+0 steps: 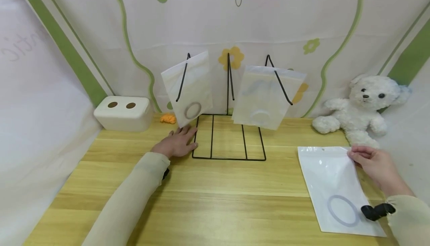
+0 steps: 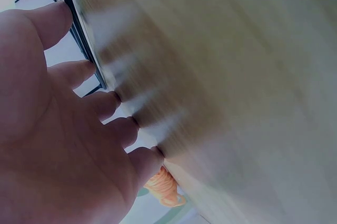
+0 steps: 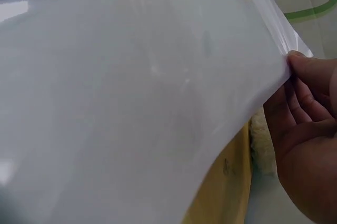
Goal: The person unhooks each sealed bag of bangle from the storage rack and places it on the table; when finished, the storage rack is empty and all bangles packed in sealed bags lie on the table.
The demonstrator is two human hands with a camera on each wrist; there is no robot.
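Head view: white plastic pouch [image 1: 330, 180] lies beside the right hand [image 1: 379, 166], which pinches its upper right corner; left hand [image 1: 178, 142], fingers spread, lies by the black wire rack [image 1: 228, 159], contact unclear. Right wrist view crops the pouch.

Pouch [image 3: 131, 108] cropped in right-wrist view, left sleeve [image 1: 124, 197] cropped

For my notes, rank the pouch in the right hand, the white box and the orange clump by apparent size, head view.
1. Pouch (appears nearest the camera, which helps it)
2. White box
3. Orange clump
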